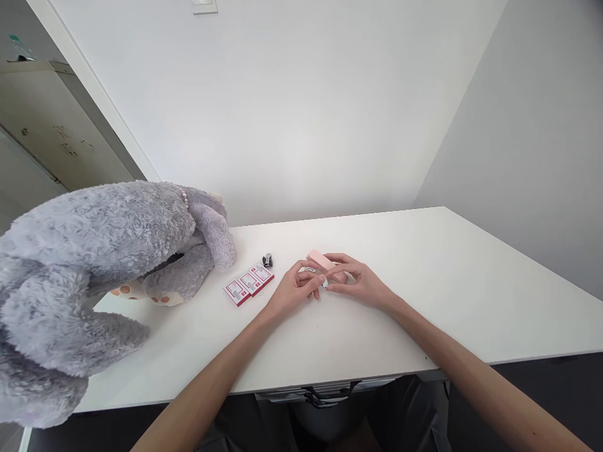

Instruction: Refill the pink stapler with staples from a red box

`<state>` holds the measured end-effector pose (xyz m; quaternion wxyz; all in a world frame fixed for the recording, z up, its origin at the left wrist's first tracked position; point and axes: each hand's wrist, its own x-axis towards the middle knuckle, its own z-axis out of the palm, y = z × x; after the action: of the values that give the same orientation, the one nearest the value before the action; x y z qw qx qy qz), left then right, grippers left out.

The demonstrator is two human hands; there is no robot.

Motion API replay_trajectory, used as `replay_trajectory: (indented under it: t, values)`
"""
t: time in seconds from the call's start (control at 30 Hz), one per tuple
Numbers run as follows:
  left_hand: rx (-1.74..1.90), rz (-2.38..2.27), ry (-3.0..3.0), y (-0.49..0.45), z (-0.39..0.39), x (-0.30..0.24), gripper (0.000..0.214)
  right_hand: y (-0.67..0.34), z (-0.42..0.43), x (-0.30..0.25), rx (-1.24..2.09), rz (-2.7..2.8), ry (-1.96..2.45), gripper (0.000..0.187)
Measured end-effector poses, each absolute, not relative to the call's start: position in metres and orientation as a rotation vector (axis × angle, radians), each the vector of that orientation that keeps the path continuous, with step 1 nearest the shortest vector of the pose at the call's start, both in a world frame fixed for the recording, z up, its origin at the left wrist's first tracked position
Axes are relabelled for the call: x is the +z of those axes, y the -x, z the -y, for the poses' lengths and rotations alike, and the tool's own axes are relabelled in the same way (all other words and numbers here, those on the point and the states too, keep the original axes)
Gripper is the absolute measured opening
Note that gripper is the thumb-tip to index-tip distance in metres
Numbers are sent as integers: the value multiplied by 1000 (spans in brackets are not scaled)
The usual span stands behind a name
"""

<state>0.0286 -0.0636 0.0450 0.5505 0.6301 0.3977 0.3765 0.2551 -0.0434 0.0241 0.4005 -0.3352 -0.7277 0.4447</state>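
Both my hands meet at the middle of the white table (452, 276). My right hand (360, 282) curls around a small pink stapler (321, 258), gripping it from the right. My left hand (294, 290) pinches at the stapler's near end, where a small pale part shows between the fingertips. Just left of my hands lie three small red-and-white staple boxes (249, 284) side by side. A small black object (267, 259) stands behind them.
A large grey plush toy (103, 263) fills the table's left side and hangs over the left edge. The table meets white walls at the back and right. A cable bundle (325, 394) hangs under the near edge.
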Motion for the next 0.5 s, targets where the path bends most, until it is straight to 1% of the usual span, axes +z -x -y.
replay_trajectory:
  t: [0.1, 0.17, 0.3, 0.33, 0.4, 0.5]
  values:
    - [890, -960, -1576, -29, 64, 44, 37, -257, 42, 26, 1239, 1706, 881, 23]
    - [923, -1019, -1759, -29, 66, 42, 29, -260, 40, 27, 1315, 1565, 886, 21]
    - [986, -1081, -2506, -32, 74, 40, 16, -263, 35, 27, 1336, 1311, 882, 23]
    - [961, -1049, -2687, -33, 76, 39, 16, -263, 33, 26, 1340, 1255, 879, 24]
    - [844, -961, -2951, -37, 79, 39, 24, -263, 30, 25, 1362, 1161, 869, 27]
    - [638, -908, -3104, -42, 81, 40, 38, -262, 27, 22, 1392, 1075, 879, 28]
